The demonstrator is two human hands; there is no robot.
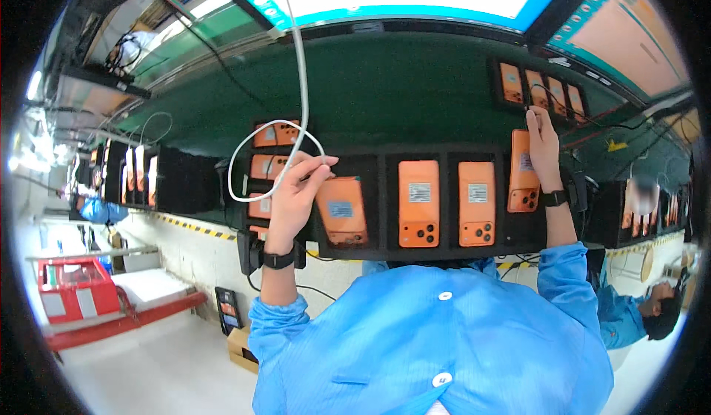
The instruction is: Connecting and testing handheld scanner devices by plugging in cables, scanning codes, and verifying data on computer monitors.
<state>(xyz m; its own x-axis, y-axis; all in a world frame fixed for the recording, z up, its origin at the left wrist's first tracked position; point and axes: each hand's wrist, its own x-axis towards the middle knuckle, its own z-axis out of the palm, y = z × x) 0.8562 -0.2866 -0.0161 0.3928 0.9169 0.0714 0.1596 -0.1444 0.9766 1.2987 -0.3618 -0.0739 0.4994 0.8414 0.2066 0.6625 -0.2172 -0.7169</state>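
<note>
My left hand (296, 189) is closed in a pinch on a white cable (301, 74), which hangs from above and loops around the wrist side of the hand. Just beside those fingers an orange phone (344, 226) lies tilted in the black foam tray (449, 193). Two more orange phones, the middle one (419, 219) and its right neighbour (476, 211), lie in their slots, camera side up with white labels. My right hand (544, 148) is pinched on the end of a thin black cable (552, 91), above another orange phone (521, 167) that it partly covers.
A small tray of several orange phones (511, 82) sits at the far right. More phones (266, 167) lie stacked by my left wrist. Bright monitors (415, 0) stand along the back of the green bench (385, 89). Another person (629, 315) is at lower right.
</note>
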